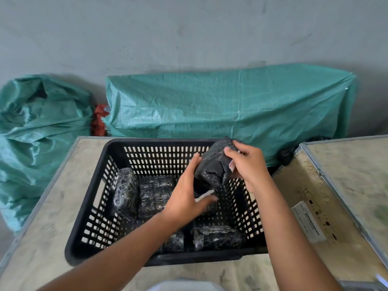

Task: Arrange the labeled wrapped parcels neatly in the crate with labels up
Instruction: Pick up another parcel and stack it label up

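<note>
- Two bare hands hold one black wrapped parcel [212,166] above the black slotted crate [88,208], at about 1 o'clock from the crate's centre.
- Right hand [247,164] grips the parcel's upper right side, fingers curled over it; a red-and-white label edge [232,164] shows just under the fingers, facing right, not up.
- Left hand [189,198] cups the parcel's lower left w/ thumb against its side, fingers spread wide beneath; a pale strip [204,194] shows at the parcel's bottom end, cannot tell what it is.
- Parcel is tilted, top end leaning toward 1 o'clock, clear of the crate floor.
- Inside the crate: one parcel on edge [125,191] against the left wall at 9 o'clock; a flat parcel [155,194] just beside it; two more at 6 o'clock, a near-centre parcel [174,242] partly hidden by the left forearm and a near-right parcel [218,237]. Labels on these not visible.
- Crate sits on a worn pale tabletop [52,217] w/ metal edging.
- At 3 o'clock, a wooden box lid [310,198] w/ a white sticker [308,223], text too blurred to read.
- At 12 o'clock behind the table, a green woven tarp [231,106] covers a long shape; at 10 o'clock a green sack [37,122], w/ a red item [98,120] between them.
- Grey wall [189,28] fills the background.
</note>
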A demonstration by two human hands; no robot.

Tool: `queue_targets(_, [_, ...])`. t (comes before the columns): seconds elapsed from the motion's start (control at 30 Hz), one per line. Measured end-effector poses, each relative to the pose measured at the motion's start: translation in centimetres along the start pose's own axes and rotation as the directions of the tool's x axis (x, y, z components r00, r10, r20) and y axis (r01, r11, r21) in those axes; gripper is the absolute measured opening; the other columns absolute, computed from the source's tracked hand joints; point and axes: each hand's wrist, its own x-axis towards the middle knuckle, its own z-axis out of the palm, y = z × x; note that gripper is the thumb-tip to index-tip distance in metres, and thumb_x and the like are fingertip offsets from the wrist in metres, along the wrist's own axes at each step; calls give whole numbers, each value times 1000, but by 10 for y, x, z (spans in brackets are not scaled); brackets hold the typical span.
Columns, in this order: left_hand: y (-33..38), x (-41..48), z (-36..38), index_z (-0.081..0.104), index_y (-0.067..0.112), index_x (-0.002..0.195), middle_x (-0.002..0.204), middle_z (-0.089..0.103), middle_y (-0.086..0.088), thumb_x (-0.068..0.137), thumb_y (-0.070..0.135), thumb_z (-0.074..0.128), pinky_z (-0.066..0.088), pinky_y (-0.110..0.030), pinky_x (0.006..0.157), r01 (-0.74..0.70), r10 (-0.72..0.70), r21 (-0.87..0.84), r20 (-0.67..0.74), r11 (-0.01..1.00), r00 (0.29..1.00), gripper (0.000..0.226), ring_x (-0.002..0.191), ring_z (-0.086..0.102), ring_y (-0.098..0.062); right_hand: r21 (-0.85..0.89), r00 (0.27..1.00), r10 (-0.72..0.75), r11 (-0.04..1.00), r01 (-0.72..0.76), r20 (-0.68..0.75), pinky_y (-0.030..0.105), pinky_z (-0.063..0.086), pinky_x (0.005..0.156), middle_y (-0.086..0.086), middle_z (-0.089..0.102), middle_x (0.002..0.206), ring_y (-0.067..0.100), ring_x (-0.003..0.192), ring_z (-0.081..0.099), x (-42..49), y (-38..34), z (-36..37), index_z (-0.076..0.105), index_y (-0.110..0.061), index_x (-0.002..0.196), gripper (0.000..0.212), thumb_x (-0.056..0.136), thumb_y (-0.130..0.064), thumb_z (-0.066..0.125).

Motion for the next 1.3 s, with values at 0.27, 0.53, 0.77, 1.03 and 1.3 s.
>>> queue_targets(0.27, [-3,2,-25,15,30,162,153,31,-31,95,2,66,41,-33,111,-385,425,243,-142,890,894,89,141,42,-31,194,967,38,977,-89,253,43,65,68,13,67,133,31,87,80,-14,-21,6,49,-19,153,57,100,-31,68])
queue_targets(0.53, [25,8,-62,32,58,150,147,45,2,101,2,54,48,-25,105,-130,60,-194,-333,972,941,78,136,47,-12,-17,926,-309,947,320,220,37,66,73,-7,77,118,14,92,79,-31,-12,-2,61,-47,129,38,93,-38,73])
queue_targets(0.77, [36,21,-94,76,38,120,143,62,-2,102,-2,52,43,-26,112,127,-230,-625,-86,770,969,50,135,49,2,-94,849,-366,898,430,382,39,48,112,-38,50,140,3,139,48,-18,10,-1,50,-61,140,70,76,-70,77])
queue_targets(1.03, [-8,43,-77,52,34,148,140,59,16,95,11,71,59,-25,86,387,-386,-563,127,730,914,61,112,67,1,-211,810,-182,913,350,557,37,35,122,-34,48,148,-2,143,43,8,31,-4,38,-62,148,102,62,-55,92])
queue_targets(1.3, [-61,56,-41,39,40,154,153,44,4,91,18,77,57,-16,76,535,-500,-255,192,805,844,77,108,58,0,-210,891,-22,969,131,453,44,42,118,-7,52,152,16,143,45,41,75,10,58,-44,141,88,65,-25,97])
